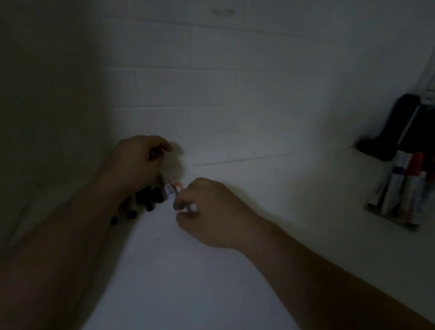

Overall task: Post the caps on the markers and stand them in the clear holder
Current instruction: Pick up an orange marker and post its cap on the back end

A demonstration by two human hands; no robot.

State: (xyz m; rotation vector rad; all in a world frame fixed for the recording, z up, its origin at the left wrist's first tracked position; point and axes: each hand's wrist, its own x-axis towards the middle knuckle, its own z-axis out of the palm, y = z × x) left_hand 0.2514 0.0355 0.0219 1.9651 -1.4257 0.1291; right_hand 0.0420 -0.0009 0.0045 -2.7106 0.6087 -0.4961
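The scene is dim. My left hand [136, 159] is curled around a small dark reddish thing, probably a cap, near the wall. Below it lies a cluster of markers [147, 199] with black caps on the white table [193, 287]. My right hand [212, 214] pinches the white barrel of a marker [189, 208] at the edge of that cluster. A clear holder [399, 218] stands at the far right with several markers [409, 186] upright in it, red and black caps showing.
A white brick wall [224, 68] rises right behind the table. A black object [392, 128], perhaps an eraser, sits against the wall above the holder. The left side is in deep shadow.
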